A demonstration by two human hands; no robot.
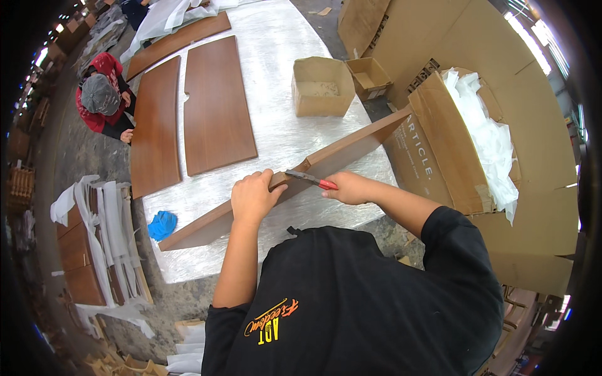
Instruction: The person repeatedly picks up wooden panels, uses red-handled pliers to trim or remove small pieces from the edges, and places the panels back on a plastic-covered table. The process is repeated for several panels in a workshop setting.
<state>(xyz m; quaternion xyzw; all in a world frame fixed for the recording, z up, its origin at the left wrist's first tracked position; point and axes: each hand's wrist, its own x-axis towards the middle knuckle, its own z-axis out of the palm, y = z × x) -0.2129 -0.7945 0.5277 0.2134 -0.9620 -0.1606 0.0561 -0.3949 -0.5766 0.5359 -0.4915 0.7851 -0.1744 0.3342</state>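
A brown wooden panel stands on its long edge across the near part of the plastic-covered table. My left hand grips its upper edge near the middle, fingers over the top. In my right hand is a pair of pliers with red handles and dark metal jaws. The jaws reach the panel's upper edge, close beside a notch and the left hand's fingers. What the jaw tips touch is too small to make out.
Flat brown panels lie on the table's left side, where a person in red leans in. A blue crumpled cloth sits at the near left corner. An open cardboard box stands at the back; a larger carton holds white wrapping.
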